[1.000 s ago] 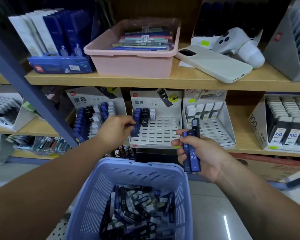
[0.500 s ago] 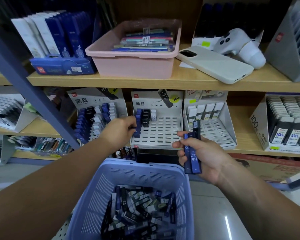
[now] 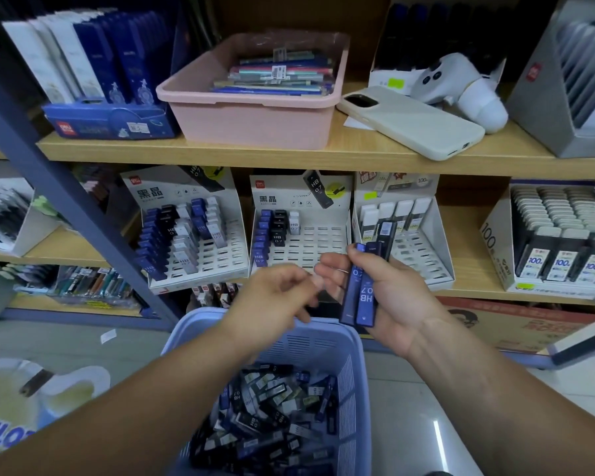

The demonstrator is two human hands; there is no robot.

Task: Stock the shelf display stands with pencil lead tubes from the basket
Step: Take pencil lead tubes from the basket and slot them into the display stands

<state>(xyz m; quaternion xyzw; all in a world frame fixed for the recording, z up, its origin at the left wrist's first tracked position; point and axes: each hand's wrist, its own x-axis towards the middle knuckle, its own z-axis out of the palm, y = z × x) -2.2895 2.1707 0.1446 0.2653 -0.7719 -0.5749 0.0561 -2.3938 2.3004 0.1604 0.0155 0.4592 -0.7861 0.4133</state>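
Head view, mid-restock: your right hand (image 3: 389, 304) grips tubes (image 3: 359, 298); your empty left hand (image 3: 275, 297) beside them must pinch one.

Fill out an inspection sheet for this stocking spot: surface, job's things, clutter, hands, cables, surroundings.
Surface: lower wooden shelf, bearing cardboard display stands.
Job's things: middle display stand holds tubes only in its left columns; left display stand is fuller; blue basket holds a heap of lead tubes.
Clutter: phone in a pale case, white handheld device and pink tray on the upper shelf.
Hands: left hand loosely curled, seemingly empty; right hand grips several blue tubes.
Cables: nothing seen.
Surroundings: tiled floor; cardboard box below the shelf.
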